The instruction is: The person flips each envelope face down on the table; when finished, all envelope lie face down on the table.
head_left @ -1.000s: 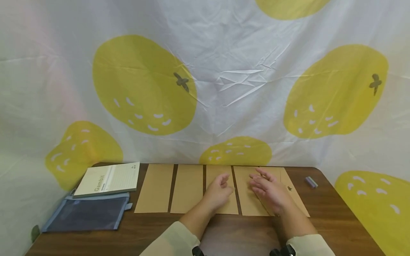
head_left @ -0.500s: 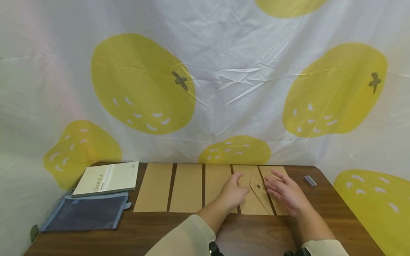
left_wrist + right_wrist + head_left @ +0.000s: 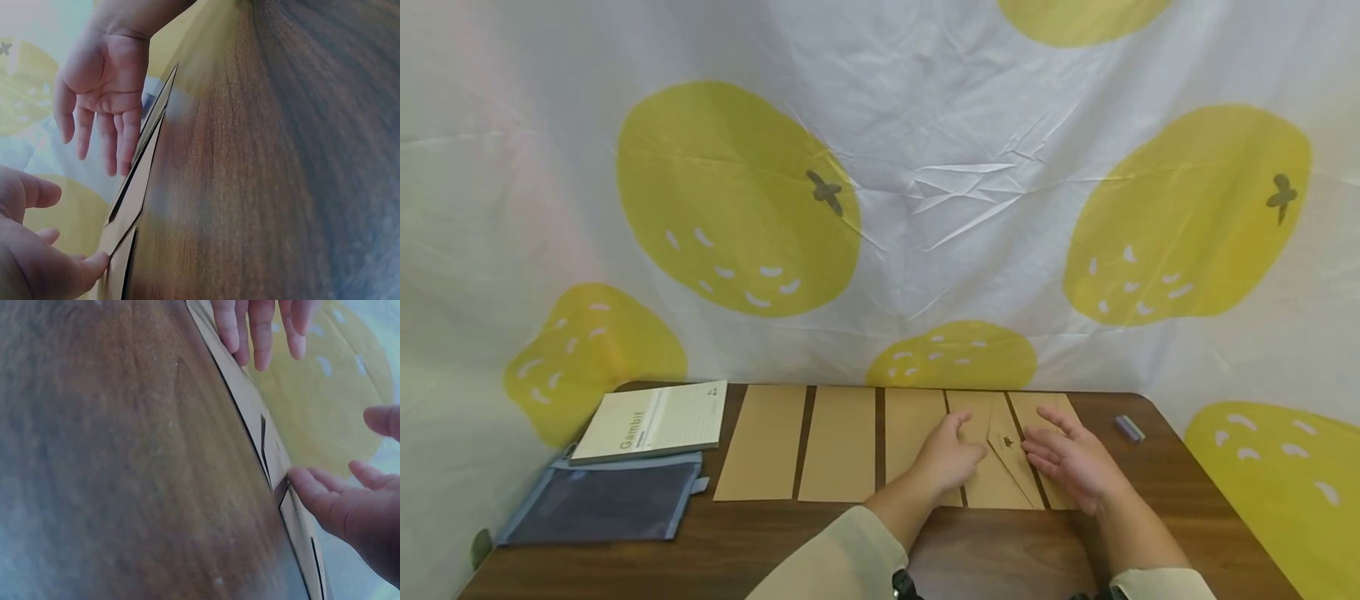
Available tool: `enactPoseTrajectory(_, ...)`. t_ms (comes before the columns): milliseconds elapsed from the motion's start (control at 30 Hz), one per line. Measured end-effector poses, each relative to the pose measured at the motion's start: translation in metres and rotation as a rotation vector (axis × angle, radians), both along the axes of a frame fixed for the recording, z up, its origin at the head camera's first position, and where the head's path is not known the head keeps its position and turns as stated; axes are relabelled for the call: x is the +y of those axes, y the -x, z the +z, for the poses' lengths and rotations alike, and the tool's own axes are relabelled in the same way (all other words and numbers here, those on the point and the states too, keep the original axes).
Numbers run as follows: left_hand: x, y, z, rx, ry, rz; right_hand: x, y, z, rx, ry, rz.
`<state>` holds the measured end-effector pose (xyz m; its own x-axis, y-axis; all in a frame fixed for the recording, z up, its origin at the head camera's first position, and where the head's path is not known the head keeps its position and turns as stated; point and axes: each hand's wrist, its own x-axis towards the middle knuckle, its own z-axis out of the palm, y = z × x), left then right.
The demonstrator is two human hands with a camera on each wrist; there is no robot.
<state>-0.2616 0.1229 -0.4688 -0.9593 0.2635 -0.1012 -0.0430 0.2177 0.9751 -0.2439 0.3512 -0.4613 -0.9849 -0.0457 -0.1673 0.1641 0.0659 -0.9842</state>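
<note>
Several brown paper envelopes lie side by side. My left hand (image 3: 946, 457) spans the third envelope (image 3: 913, 408) and the fourth envelope (image 3: 1000, 492), whose pointed flap bears a small dark emblem. Over the fifth envelope (image 3: 1030, 404) is my right hand (image 3: 1075, 467), palm turned inward and fingers spread. Neither hand grips anything. In the left wrist view, a fingertip of my left hand (image 3: 44, 244) meets an envelope's edge; my right hand (image 3: 112, 87) hangs beyond. The right wrist view has my right hand (image 3: 356, 512) beside the envelopes, a fingertip at their edge.
A pale notebook (image 3: 673, 421) lies at the left, against a blue-edged mesh pouch (image 3: 602, 500). Small pastel sticks (image 3: 1129, 428) lie at the far right of the wooden table (image 3: 790, 542). A patterned curtain (image 3: 955, 258) hangs behind the table.
Both hands have shifted right, mostly during the first half second. The fourth envelope's emblem has come into view, while the one on the fifth is now covered by my right hand.
</note>
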Motion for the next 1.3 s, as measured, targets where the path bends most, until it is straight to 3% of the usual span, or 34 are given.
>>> enactPoseTrajectory(133, 0.0, 0.0, 0.0, -0.001, 0.014, -0.005, 0.0, -0.001, 0.002, -0.011, -0.006, -0.015)
enactPoseTrajectory(500, 0.002, 0.001, 0.009, 0.028, 0.11, -0.025, 0.001, 0.0, 0.002, -0.016, -0.017, 0.047)
enactPoseTrajectory(933, 0.007, 0.0, 0.014, 0.066, 0.154, -0.033, 0.009, 0.003, 0.002, 0.046, 0.104, 0.008)
enactPoseTrajectory(1300, 0.013, 0.006, 0.014, 0.048, 0.098, -0.038, 0.007, 0.004, -0.003, 0.125, 0.109, 0.065)
